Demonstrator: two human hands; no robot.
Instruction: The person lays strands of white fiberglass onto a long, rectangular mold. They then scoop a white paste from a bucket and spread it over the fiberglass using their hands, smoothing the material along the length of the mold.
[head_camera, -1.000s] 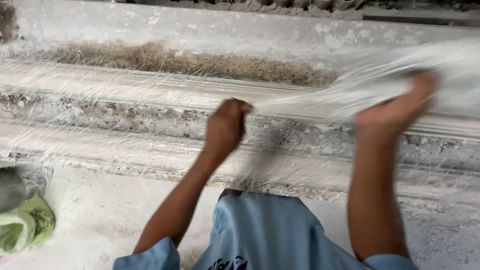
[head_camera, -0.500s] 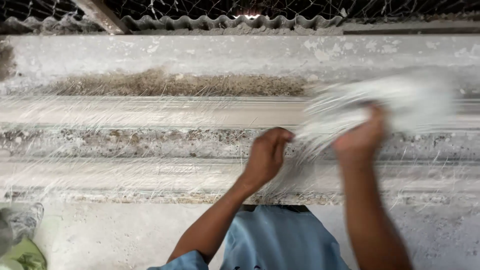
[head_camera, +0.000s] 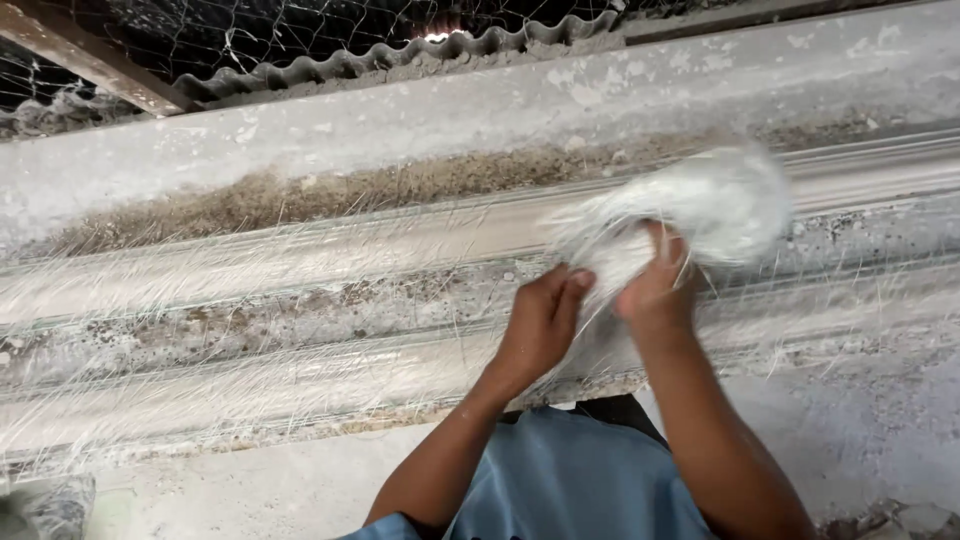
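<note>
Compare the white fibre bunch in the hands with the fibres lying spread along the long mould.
The fibre bunch is gathered into a thick, fluffy, opaque white wad; the spread fibres lie thin and see-through, with the mould showing beneath. The bunch is lifted, gripped by the right hand and touched by the left hand; the spread fibres lie flat and loose. Both are fine white strands.

- No packages, labels, signs or screens show anywhere in this view.
</note>
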